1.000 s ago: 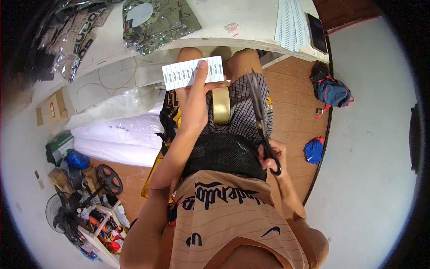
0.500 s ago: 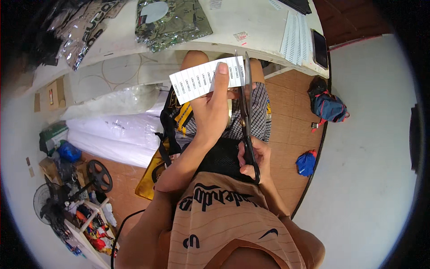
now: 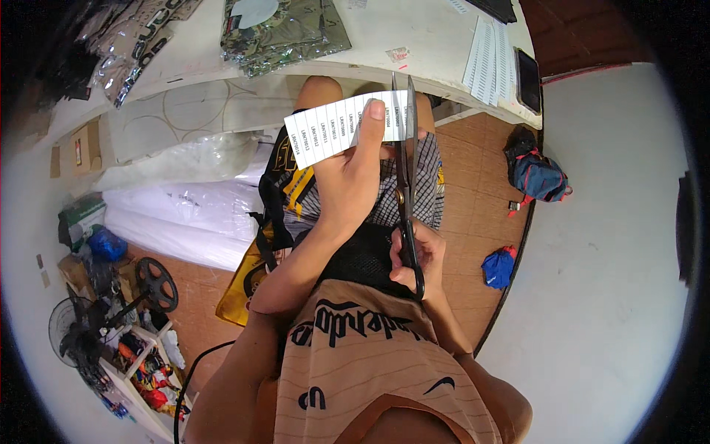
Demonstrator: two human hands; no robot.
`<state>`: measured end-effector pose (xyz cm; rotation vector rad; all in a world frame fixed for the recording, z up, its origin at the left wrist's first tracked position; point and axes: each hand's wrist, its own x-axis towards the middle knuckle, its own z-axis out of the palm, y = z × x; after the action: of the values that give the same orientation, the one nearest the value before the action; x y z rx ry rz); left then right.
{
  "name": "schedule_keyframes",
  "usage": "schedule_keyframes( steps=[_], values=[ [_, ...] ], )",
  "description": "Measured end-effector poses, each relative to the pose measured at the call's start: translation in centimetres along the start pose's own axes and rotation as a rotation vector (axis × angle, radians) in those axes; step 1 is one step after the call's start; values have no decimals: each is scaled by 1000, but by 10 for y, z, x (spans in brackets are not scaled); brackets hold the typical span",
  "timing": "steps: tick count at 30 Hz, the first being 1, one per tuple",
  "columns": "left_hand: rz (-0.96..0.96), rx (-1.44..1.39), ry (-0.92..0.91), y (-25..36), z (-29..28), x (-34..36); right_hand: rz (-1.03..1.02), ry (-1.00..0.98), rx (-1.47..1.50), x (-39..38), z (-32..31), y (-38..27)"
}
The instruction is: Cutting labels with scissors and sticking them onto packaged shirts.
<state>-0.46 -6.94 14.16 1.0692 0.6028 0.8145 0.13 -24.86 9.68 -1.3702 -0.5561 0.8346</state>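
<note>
A white paper strip of printed labels, ruled into narrow rows, is pinched in my left hand, with the thumb flat on top and the other fingers mostly behind it. Long dark scissors point away from me in my right hand, whose fingers are in the handle loops. Their blades stand slightly apart, with the strip's right end between them. Strip and blades are held above my lap, just in front of the table edge.
On the white table are bagged camouflage clothing, more label sheets and a phone. A blue bag and a blue cloth bundle lie on the floor at right. A fan stands at lower left.
My left hand and the label strip have shifted slightly right. The scissors have moved a little the same way, with their blades still apart around the strip's end.
</note>
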Motion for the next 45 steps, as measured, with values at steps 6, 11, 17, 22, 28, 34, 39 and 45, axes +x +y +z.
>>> schedule_keyframes(
  steps=[6, 11, 17, 22, 28, 34, 39, 45],
  values=[
    [-28, 47, 5, -5, -2, 0, -20, -4, -49, 1, -1, 0],
    [-28, 9, 12, -4, 0, -1, -3, 9, -66, 0, -2, 2],
    [-38, -45, 13, 1, 5, -2, -6, 24, -72, 2, 0, 1],
    [-3, -92, -13, 1, 7, -2, -5, 19, -79, 1, -2, 5],
    [2, -41, 44, -9, 4, -2, -16, 20, -65, 1, -1, 3],
    [-10, -73, 14, -5, 6, -3, -102, 88, -61, 7, 7, -3],
    [3, -28, 20, -7, 3, -2, -80, 82, -135, 6, 4, -5],
    [1, -93, 5, -3, 7, -3, -111, 85, -218, 7, 3, -7]
  ],
)
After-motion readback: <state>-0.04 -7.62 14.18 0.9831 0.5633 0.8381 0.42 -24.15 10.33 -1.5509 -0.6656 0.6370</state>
